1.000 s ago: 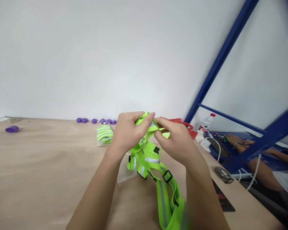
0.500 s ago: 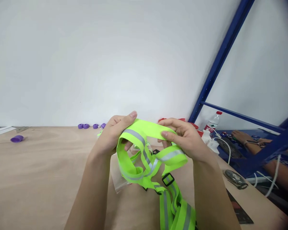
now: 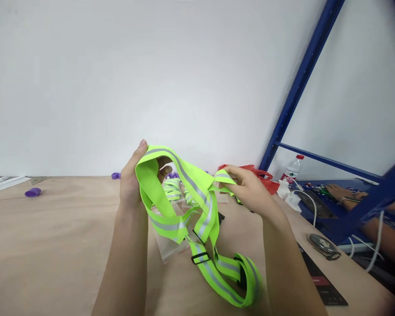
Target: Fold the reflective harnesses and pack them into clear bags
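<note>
A neon yellow-green reflective strap harness (image 3: 192, 175) with grey stripes and black buckles hangs between both hands, above the table. My left hand (image 3: 131, 175) is closed on a wide loop of it, the thumb along the top edge and some fingers hidden behind the band. On the other side, my right hand (image 3: 246, 186) pinches a narrower section of strap between thumb and fingers. The loose lower straps curl down to the right, past a black slider buckle (image 3: 200, 257). Behind the harness lie a clear plastic bag (image 3: 167, 248) and more bundled reflective straps (image 3: 172, 189).
At the back right are a red plastic bag (image 3: 268, 180), a bottle (image 3: 292, 168) and white plugs with cables (image 3: 292, 199). A blue metal frame (image 3: 299, 87) rises there; beyond it is another person's arm (image 3: 378, 232). A purple cap (image 3: 33, 192) lies at left.
My left hand has moved left and up, spreading the loop wider. The right hand has shifted its hold to a narrower strap section. The hanging straps have swung left and up.
</note>
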Demonstrator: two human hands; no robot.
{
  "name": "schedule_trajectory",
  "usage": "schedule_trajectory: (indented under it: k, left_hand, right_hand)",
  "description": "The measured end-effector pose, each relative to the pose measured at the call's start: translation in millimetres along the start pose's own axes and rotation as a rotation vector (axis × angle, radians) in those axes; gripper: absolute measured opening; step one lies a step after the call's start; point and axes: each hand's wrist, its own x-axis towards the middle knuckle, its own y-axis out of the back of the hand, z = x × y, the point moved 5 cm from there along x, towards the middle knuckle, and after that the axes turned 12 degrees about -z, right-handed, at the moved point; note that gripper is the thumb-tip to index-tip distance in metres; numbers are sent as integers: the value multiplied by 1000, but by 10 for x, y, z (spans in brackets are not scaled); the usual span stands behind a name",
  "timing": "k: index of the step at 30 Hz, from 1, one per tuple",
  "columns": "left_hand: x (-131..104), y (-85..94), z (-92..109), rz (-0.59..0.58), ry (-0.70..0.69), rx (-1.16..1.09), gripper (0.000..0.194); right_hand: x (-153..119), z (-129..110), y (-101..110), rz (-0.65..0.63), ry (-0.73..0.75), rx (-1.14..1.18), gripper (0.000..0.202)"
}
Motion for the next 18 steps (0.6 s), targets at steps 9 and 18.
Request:
schedule_trajectory:
  k: [9,18]
  left_hand:
    - [-87,-97,108,-186,-107,5,27]
    - [-140,-214,130,-286,-54,169,45]
  right_hand:
    - [-15,14,169,188,194,681,38]
    - [-125,-148,216,291,404,669,17]
